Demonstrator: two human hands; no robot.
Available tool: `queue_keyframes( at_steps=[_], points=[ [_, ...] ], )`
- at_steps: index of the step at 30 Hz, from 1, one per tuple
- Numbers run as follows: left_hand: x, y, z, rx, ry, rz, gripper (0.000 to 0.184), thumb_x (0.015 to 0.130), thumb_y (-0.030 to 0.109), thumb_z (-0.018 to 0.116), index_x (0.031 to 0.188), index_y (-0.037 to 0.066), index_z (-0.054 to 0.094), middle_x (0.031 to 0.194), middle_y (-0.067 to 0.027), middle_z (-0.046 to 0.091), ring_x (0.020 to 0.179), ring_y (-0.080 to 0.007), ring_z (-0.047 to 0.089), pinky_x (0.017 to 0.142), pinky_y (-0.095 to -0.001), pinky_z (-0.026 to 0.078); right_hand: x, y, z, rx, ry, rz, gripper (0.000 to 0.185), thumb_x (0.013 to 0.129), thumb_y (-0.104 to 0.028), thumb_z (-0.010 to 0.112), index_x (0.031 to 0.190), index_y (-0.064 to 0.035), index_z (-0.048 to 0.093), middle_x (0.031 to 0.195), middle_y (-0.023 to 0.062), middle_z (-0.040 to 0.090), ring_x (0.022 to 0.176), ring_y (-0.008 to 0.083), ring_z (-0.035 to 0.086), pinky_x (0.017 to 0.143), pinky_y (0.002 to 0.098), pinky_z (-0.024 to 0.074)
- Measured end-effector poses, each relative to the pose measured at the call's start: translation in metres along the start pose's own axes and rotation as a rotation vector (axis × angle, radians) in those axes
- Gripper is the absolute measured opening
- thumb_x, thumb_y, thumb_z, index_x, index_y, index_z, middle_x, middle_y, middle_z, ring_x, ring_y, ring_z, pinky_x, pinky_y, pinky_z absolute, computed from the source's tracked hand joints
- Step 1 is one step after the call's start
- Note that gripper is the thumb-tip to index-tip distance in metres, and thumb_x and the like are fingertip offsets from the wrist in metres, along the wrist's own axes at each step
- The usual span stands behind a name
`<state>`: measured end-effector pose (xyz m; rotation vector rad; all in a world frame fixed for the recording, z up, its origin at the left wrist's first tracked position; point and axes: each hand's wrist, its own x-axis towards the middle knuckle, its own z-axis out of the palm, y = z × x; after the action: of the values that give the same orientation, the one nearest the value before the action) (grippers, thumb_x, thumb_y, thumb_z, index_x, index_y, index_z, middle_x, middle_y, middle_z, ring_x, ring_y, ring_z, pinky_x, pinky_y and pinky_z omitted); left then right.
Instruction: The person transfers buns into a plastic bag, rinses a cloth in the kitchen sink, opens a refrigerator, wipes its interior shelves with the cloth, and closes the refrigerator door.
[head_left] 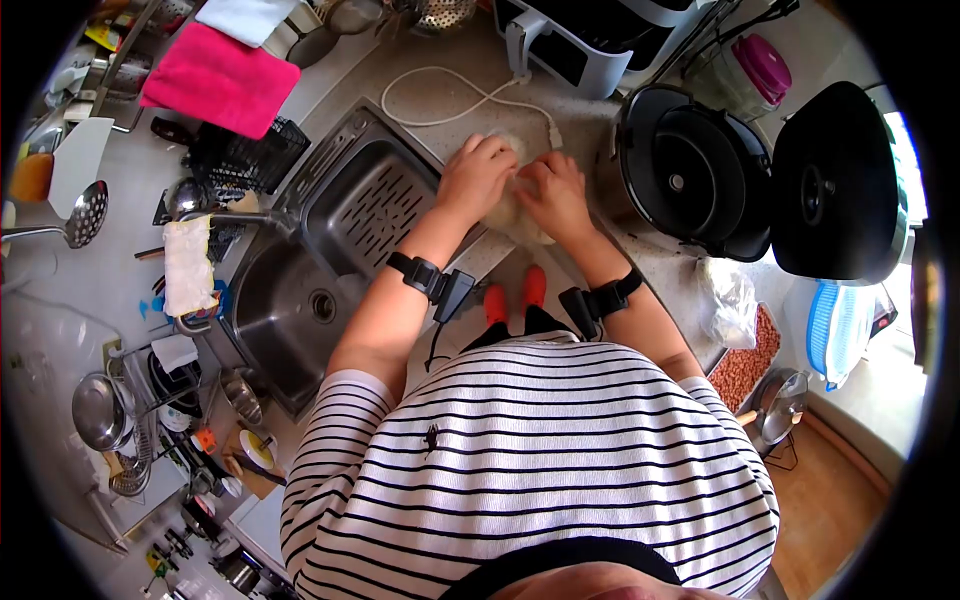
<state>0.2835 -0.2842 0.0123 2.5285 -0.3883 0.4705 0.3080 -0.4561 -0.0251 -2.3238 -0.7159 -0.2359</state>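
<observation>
My left hand (478,178) and my right hand (555,194) are close together over the counter, right of the sink. Between and beneath them lies a pale, see-through thing that looks like a plastic bag (516,222), reaching toward the counter's front edge. The fingers of both hands are curled in and seem to pinch its upper part. What the bag holds, if anything, cannot be made out. A white cable with a plug (555,136) lies just beyond my hands.
At left is the steel sink (283,290) with its faucet (255,217). An open black cooker (690,170) with raised lid (845,185) stands at right, beside a clear bag (730,305) and a tray of reddish-brown pieces (745,362). A grey appliance (600,45) sits behind.
</observation>
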Motion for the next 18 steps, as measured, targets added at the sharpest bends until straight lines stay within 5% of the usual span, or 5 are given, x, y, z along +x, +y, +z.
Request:
queue_keyframes(
  at_steps=[5,10,12,14,18],
  points=[
    [0.012,0.004,-0.021,0.115,0.245,-0.053,0.009,0.081,0.009,0.064,0.088,0.006,0.06,0.092,-0.0081,0.059,0.088,-0.0298,0.056,0.075,-0.0375,0.048,0.002,0.009,0.004,0.008,-0.006,0.015,0.012,0.072,-0.013,0.071,0.082,-0.01,0.065,0.092,0.0058,0.059,0.094,0.0301,0.054,0.075,0.0434,0.0434],
    [-0.021,-0.044,0.001,-0.599,0.392,-0.417,0.014,0.094,0.009,0.056,0.106,0.004,0.061,0.111,-0.0068,0.065,0.099,-0.0173,0.061,0.081,-0.0289,0.048,0.008,0.004,-0.002,0.115,-0.021,-0.05,0.01,0.073,-0.01,0.07,0.082,-0.0104,0.065,0.084,0.0062,0.06,0.089,0.0305,0.056,0.075,0.0406,0.0455],
    [-0.029,-0.053,-0.005,-0.442,0.246,-0.462,0.025,0.084,0.004,0.061,0.108,0.007,0.063,0.111,-0.0103,0.065,0.097,-0.0282,0.061,0.087,-0.0348,0.048,0.003,-0.001,-0.002,0.298,-0.103,0.086,0.01,0.073,-0.008,0.068,0.082,-0.0109,0.065,0.081,0.0066,0.059,0.085,0.03,0.055,0.075,0.0405,0.0451],
    [-0.028,-0.044,-0.004,-0.151,-0.057,-0.146,0.035,0.083,0.003,0.061,0.117,0.011,0.062,0.116,-0.0085,0.064,0.107,-0.0256,0.059,0.092,-0.0359,0.046,0.003,-0.002,-0.002,0.405,-0.17,0.13,0.01,0.074,-0.007,0.067,0.082,-0.0114,0.065,0.08,0.0062,0.059,0.083,0.0292,0.055,0.075,0.0406,0.0442],
    [-0.009,-0.015,0.008,0.045,-0.199,-0.094,0.04,0.075,0.011,0.069,0.115,0.017,0.064,0.109,-0.0064,0.064,0.109,-0.0292,0.057,0.086,-0.0387,0.047,0.01,-0.001,-0.031,0.325,-0.266,0.026,0.009,0.073,-0.008,0.067,0.081,-0.0125,0.064,0.082,0.0035,0.059,0.089,0.0264,0.053,0.078,0.0406,0.041]
  ],
)
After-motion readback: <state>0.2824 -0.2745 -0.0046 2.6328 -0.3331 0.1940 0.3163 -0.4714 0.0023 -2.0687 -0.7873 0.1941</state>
